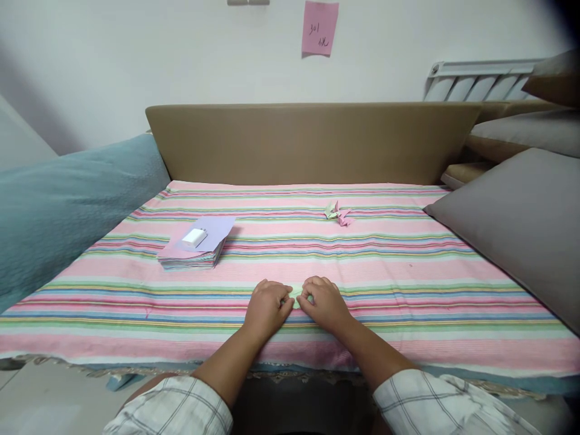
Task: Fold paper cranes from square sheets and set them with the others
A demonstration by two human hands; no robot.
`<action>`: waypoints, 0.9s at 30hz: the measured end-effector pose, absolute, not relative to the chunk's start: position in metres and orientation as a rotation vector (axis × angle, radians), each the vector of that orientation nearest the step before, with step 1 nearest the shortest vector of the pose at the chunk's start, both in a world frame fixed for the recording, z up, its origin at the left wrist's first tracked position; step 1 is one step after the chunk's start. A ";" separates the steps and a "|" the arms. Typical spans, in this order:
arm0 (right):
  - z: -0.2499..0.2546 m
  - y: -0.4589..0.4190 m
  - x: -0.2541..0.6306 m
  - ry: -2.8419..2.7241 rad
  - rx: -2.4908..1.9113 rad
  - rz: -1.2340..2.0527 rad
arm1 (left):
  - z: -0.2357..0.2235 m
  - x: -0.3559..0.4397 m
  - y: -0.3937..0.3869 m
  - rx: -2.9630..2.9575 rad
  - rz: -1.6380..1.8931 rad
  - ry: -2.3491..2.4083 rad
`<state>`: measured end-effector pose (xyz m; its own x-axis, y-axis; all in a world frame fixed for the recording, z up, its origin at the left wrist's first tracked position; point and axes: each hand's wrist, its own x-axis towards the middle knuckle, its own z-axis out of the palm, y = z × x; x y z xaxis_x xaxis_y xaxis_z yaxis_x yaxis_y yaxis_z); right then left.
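A small pale green piece of paper point(296, 292) lies low over the striped cloth, between my two hands. My left hand point(268, 305) has its thumb and fingers closed on the paper's left side. On the right side, my right hand point(325, 304) pinches it the same way. The fingers cover much of the paper, so its folds and full outline are hidden. Farther back, to the right of the hands, sit folded paper figures point(339, 214) in pink and pale green, touching each other.
A stack of coloured paper point(190, 261) stands at the left with a white charger-like block point(194, 237) on top. The striped cloth point(113, 290) covers the seat. Grey cushions point(521, 217) border the right, a blue-covered armrest point(81, 193) the left, and a brown backrest point(312, 145) the back.
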<state>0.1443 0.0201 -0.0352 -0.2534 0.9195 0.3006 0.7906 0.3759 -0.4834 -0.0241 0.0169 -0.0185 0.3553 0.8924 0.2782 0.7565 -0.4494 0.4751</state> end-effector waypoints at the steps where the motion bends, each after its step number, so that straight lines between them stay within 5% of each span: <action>1: -0.035 0.020 0.144 -2.104 -1.477 0.312 | -0.019 -0.024 0.017 2.357 0.741 1.474; 27: -0.031 0.024 0.154 -2.123 -1.366 0.520 | -0.025 -0.025 0.022 2.307 0.721 1.551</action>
